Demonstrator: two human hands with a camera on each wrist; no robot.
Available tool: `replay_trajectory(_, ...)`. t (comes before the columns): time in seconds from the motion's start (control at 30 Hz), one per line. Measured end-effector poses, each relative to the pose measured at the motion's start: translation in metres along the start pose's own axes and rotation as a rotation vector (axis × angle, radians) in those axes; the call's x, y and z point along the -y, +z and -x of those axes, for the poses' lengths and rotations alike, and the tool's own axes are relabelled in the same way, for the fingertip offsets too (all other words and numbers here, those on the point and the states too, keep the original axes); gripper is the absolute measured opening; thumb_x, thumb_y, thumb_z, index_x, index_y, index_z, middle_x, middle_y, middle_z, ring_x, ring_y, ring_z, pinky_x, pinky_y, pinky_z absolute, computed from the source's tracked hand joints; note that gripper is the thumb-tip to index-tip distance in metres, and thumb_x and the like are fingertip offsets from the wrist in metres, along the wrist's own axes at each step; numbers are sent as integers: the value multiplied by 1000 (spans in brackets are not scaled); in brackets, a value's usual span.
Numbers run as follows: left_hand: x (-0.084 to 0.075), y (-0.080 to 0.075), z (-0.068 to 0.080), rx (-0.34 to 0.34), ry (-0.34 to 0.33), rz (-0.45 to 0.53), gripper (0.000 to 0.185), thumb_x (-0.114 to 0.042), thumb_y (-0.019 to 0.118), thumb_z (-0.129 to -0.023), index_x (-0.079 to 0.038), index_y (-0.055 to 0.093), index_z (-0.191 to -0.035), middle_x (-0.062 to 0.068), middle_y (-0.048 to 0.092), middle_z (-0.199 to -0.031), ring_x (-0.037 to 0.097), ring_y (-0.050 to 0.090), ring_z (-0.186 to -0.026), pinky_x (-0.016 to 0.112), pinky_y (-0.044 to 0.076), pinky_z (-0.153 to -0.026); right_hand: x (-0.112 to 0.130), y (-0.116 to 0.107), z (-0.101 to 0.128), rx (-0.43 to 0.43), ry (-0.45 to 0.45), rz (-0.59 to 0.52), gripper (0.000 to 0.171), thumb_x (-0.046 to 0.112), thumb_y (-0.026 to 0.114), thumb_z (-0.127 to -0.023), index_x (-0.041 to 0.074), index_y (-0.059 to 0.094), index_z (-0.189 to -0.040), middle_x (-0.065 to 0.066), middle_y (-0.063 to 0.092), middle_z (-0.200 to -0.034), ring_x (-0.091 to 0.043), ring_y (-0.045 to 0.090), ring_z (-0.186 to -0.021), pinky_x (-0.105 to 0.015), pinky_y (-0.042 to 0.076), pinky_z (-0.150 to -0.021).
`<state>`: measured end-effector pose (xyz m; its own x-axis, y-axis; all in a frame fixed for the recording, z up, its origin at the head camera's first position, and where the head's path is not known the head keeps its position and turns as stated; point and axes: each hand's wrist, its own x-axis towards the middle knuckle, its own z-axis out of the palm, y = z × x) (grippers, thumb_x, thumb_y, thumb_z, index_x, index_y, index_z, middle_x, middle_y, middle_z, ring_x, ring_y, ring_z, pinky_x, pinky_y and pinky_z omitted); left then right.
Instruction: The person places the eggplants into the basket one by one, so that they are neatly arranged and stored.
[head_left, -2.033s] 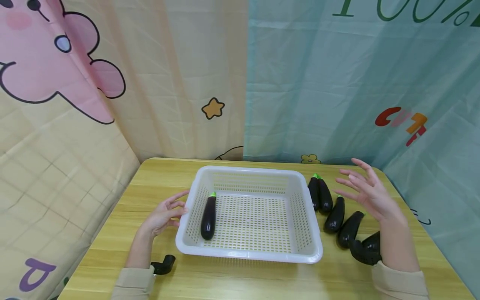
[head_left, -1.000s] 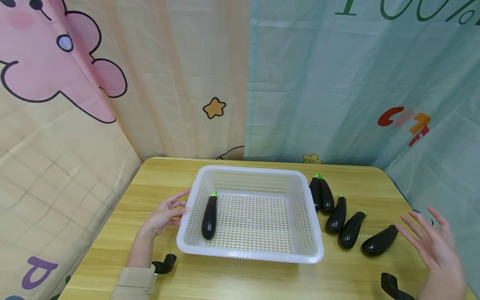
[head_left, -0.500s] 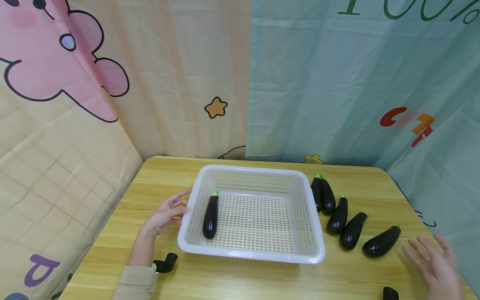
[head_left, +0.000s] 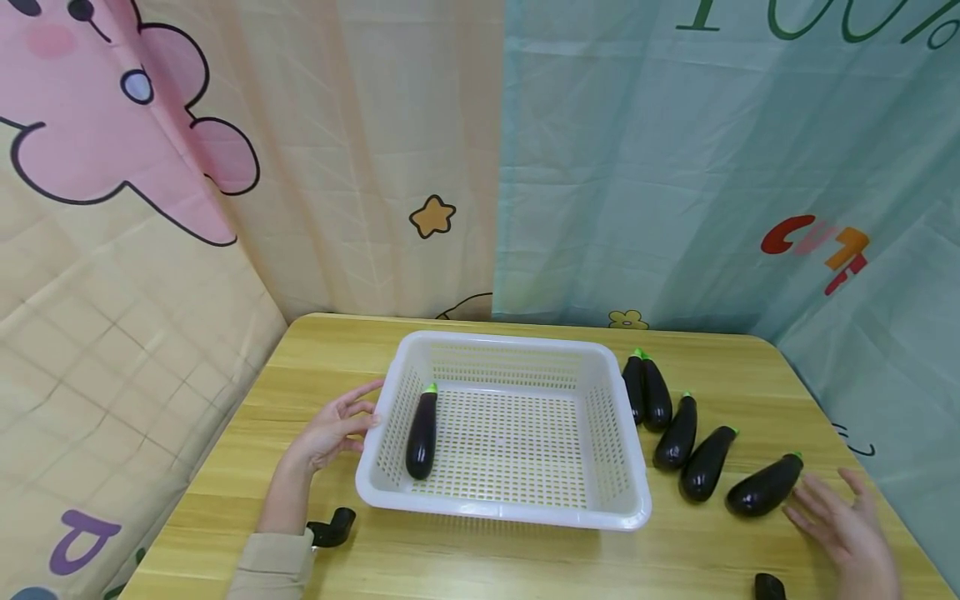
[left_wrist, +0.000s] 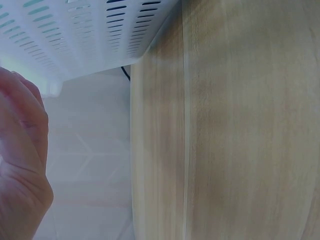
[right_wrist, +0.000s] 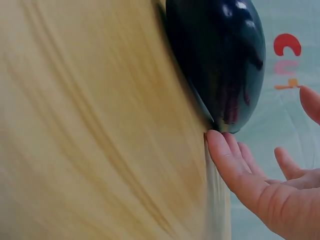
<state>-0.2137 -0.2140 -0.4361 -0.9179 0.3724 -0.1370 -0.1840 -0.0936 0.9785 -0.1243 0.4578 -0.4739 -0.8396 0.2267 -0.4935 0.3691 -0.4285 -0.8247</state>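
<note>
Right hand: the right hand (head_left: 843, 525), fingers spread, has swung down to the table's 4 o'clock corner, fingertips (right_wrist: 220, 142) now touching the nearest glossy dark-purple aubergine (head_left: 763, 485).
Left hand: the left hand (head_left: 330, 429), relaxed and straight-fingered, stays touching the white perforated plastic basket (head_left: 525, 512) at 9 o'clock.
Meaning: a pick-up looks imminent.

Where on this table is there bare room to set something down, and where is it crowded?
Bare wood runs behind the white basket to the curtain, and along the near edge between the left hand and right hand. Most of the basket floor, right of its one eggplant, is free. Crowded: the basket's right side, where five eggplants lie in a row.
</note>
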Motion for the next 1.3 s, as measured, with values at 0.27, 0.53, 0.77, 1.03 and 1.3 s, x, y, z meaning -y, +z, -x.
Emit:
replay_trajectory(0.27, -1, 0, 0, 2, 1, 11, 63, 1, 57, -87, -6, 27, -142, 0, 55, -93, 12, 62, -73, 21, 54, -53, 2, 15, -2, -22, 68, 80, 100, 20, 57, -90, 46, -31, -131, 8, 33, -118, 2, 57, -74, -28, 53, -81)
replay_trajectory(0.53, 0, -1, 0, 11, 5, 20, 63, 1, 57, -87, -7, 27, -142, 0, 56, -93, 12, 63, -74, 21, 54, -53, 0, 26, -5, -65, 64, 292, 104, 32, 60, -87, 34, -33, -134, -9, -20, -148, -13, 46, -104, -27, 52, -84)
replay_trajectory(0.77, 2, -3, -1, 20, 18, 10, 62, 1, 56, -88, -7, 28, -142, -1, 56, -93, 11, 62, -73, 20, 53, -52, -2, 36, -7, -102, 83, 369, 107, 35, 62, -86, 21, -32, -136, -14, -24, -147, -37, 1, -135, -31, 54, -80)
replay_trajectory(1.03, 4, -4, -2, 28, 25, 15, 61, 1, 56, -88, -7, 28, -142, -1, 57, -92, 11, 62, -73, 20, 53, -52, -3, 41, -7, -169, 65, 359, 103, 32, 65, -84, 24, -19, -142, -16, -6, -150, -12, 54, -90, -30, 55, -77)
replay_trajectory(1.3, 3, -4, -2, 31, 23, 20, 61, 1, 56, -88, -8, 28, -142, -1, 56, -93, 11, 62, -74, 20, 53, -52, 0, 42, -5, -147, 87, 138, 93, 19, 65, -85, 40, -4, -143, 16, 56, -73, 1, 58, -65, -25, 56, -67)
